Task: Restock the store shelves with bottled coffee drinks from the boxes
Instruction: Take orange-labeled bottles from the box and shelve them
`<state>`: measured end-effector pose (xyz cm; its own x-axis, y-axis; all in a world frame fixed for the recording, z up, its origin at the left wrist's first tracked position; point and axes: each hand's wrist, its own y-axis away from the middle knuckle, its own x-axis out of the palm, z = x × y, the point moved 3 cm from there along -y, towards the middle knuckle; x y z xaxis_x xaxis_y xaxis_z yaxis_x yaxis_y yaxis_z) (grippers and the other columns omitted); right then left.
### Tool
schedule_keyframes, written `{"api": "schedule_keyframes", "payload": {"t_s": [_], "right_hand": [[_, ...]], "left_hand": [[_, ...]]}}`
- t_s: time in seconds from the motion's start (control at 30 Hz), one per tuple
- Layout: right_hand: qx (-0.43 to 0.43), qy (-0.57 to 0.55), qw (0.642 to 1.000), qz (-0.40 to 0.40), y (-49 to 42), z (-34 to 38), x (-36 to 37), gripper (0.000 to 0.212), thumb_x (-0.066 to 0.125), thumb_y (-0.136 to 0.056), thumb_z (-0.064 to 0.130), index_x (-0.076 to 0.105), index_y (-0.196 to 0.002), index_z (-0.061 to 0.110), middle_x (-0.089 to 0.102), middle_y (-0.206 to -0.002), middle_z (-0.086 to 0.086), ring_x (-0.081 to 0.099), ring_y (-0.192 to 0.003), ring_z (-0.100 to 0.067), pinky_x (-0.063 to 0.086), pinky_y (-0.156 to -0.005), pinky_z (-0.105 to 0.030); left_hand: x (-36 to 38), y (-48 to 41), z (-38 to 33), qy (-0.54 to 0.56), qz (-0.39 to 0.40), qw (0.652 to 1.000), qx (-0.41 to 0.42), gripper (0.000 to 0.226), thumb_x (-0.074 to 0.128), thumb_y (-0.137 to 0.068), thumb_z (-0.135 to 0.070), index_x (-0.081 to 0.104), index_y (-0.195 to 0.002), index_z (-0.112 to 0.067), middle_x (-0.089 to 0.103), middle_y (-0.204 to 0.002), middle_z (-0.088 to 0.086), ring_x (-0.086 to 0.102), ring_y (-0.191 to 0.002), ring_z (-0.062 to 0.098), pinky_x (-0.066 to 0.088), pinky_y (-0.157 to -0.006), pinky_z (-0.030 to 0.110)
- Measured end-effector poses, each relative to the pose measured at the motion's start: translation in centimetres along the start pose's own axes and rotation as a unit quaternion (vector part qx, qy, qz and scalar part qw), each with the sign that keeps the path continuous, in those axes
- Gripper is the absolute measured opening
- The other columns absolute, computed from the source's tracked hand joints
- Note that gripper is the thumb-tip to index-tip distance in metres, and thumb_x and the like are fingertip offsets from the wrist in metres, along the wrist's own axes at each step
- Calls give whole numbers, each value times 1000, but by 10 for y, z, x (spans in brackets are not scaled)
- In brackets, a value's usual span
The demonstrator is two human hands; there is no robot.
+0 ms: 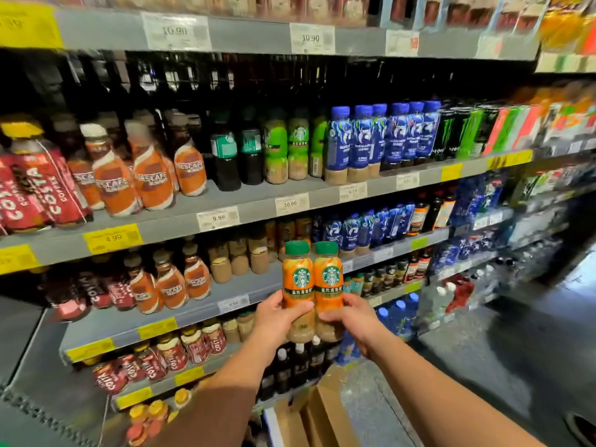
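1. The left hand (278, 317) grips an orange coffee bottle (297, 280) around its lower half, with the thumb across the front and the fingers curled behind.
2. The right hand (350, 321) grips a 2nd orange bottle (329, 280) in the same way, with the thumb lying on the front.
3. The 2 bottles stand upright, side by side and touching. Both have green caps and are held in the air in front of the shelves (258, 204), not resting on any of them.
4. A cardboard box (322, 411) sits low beneath the forearms, at the foot of the shelves. Its flaps stand up, and what it holds cannot be made out.
5. The shelf above the hands carries red bottles (32, 188) at the left. Next come orange-and-white bottles (151, 179), then blue-capped bottles (383, 137), then dark cans (451, 130) at the right.
6. Price tags run along the shelf edges, among them a yellow tag (113, 237) reading 4.99 and a white tag (218, 218) reading 9.99.
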<state>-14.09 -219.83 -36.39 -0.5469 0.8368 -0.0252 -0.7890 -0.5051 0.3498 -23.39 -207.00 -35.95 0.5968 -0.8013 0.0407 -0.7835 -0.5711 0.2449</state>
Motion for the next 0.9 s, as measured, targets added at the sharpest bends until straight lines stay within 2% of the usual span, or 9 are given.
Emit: {"api": "schedule_keyframes", "payload": {"t_s": [0.17,0.3,0.37,0.43,0.5,0.6,0.73,0.83,0.9], "right_hand": [[2,42,999,14,-56,-2,-21,28,74,-71,-7,67,-90,13,72,-91,-8,68,-84,-23,55,-75,-33],[-1,88,995,49,-107,-4,-34,36,79,-67,-4,67,-93,16,73,-93,-5,68,-87,-22,55,-81,-34],[-9,99,992,73,-130,-3,-37,36,78,-67,-5,68,-97,11,72,-87,-4,67,-79,-20,56,-72,-27],[-17,93,991,92,-153,-4,-39,38,75,-67,-12,67,-102,0,71,-81,-5,64,-73,-20,57,-66,-26],[-28,110,988,100,-168,-7,-38,33,74,-68,-11,67,-96,5,70,-86,-7,64,-77,-20,56,-70,-31],[-29,112,987,108,-180,-10,-37,29,73,-70,-9,67,-86,14,70,-83,-3,62,-76,-20,51,-62,-28],[-40,91,990,98,-197,-5,-33,30,71,-68,-11,68,-81,15,69,-78,-1,62,-77,-21,54,-70,-35],[-54,77,989,110,-211,7,-31,33,72,-70,-12,66,-98,5,67,-80,0,64,-62,-7,50,-51,-20],[-59,73,988,120,-218,12,-29,34,71,-72,-13,62,-94,11,67,-83,-4,63,-57,-2,45,-44,-14]], "left_hand": [[21,-46,8,-3,10,1000,21,35,72,-77,2,63,-103,-20,71,-100,-1,67,-81,2,53,-68,15],[35,-85,22,-25,-36,999,30,41,72,-76,9,61,-109,-13,68,-96,-2,68,-77,-1,51,-64,12],[41,-104,28,-28,-72,996,32,45,72,-74,10,60,-115,-5,68,-97,3,67,-81,7,54,-69,16],[45,-123,37,-16,-109,993,32,46,71,-73,14,59,-112,-5,66,-89,-2,67,-70,-1,53,-66,13],[47,-135,43,-30,-131,990,34,41,74,-72,11,60,-99,-17,64,-81,-13,64,-66,-8,49,-61,8],[48,-143,45,-74,-127,989,35,36,79,-72,-4,59,-87,-31,68,-88,-14,65,-81,-2,49,-66,10],[45,-156,39,-84,-134,986,45,38,79,-73,-12,63,-104,-26,69,-94,-10,64,-85,2,49,-69,10],[41,-170,36,-127,-146,980,54,51,81,-71,-22,62,-119,-25,66,-99,-9,61,-93,10,46,-80,22],[41,-178,38,-130,-147,978,71,55,81,-72,-21,61,-123,-22,66,-100,-5,61,-98,14,47,-84,25]]}}
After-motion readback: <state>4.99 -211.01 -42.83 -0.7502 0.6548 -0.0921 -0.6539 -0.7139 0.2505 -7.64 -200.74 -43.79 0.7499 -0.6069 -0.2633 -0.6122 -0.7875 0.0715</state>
